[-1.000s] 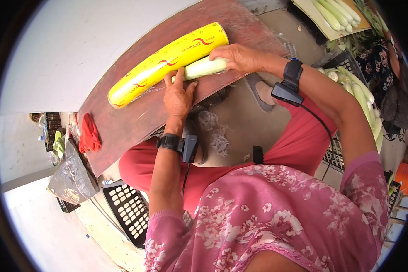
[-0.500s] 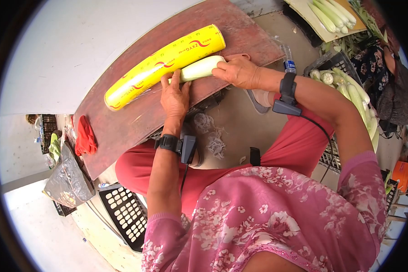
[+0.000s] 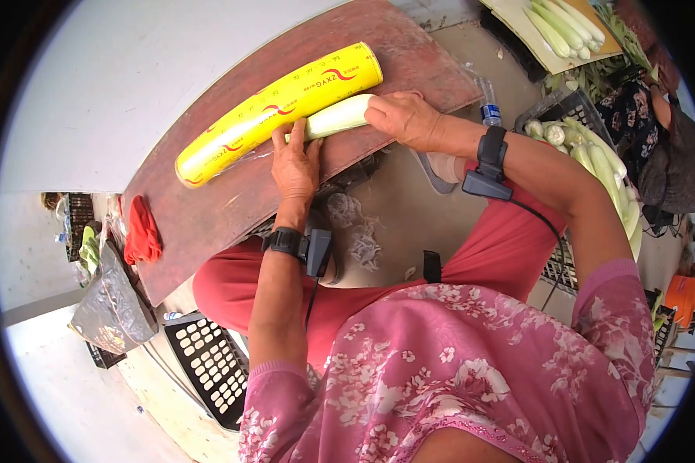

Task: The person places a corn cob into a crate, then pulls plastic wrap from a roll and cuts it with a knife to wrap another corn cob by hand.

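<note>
A pale green, long vegetable (image 3: 338, 117) lies on the reddish wooden board (image 3: 208, 224), alongside a yellow roll of printed film (image 3: 279, 112). My left hand (image 3: 294, 163) is at the vegetable's left end, thumb and fingers curled around it. At the right end, my right hand (image 3: 403, 120) has its fingers closed over the tip. Some clear film shows on the board below the roll, left of my left hand.
Black crates hold more green vegetables (image 3: 594, 154) at the right. A red cloth (image 3: 141, 231) lies on the board's left edge. A water bottle (image 3: 490, 114) stands beyond the board's right end. An empty black crate (image 3: 208, 366) sits at lower left.
My right hand has shifted slightly and now covers more of the vegetable's right end. My left hand stays at the other end.
</note>
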Tool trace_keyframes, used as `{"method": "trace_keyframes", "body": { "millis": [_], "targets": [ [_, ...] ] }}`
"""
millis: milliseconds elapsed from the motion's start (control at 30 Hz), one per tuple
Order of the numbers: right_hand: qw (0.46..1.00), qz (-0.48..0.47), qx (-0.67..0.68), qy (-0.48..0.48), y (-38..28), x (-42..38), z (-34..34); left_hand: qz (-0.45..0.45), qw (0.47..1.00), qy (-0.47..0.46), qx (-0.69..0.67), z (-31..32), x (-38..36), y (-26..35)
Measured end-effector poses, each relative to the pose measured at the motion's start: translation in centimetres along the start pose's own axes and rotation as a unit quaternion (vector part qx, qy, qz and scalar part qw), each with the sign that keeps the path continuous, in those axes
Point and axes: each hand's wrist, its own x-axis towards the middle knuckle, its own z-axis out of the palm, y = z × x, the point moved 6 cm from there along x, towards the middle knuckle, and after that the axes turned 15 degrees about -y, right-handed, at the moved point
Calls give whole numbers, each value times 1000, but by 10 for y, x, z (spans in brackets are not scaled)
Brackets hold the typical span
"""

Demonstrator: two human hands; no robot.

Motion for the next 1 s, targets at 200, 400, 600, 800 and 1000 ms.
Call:
{"method": "trace_keyframes", "body": {
  "millis": [200,400,600,800,1000],
  "targets": [
    [998,30,29,-39,14,2,-2,0,1000,-11,-20,0,2,-4],
    [998,2,-8,-61,15,11,-8,5,1000,-16,-22,0,4,-6],
    [999,-15,6,-47,27,21,-11,-4,1000,-19,-22,-1,4,-5],
    [989,-25,147,-7,43,28,-10,0,1000,-18,-8,-4,0,-5],
    [974,19,226,-7,55,39,-2,-38,998,-41,-17,-3,4,-7]
  ]
}}
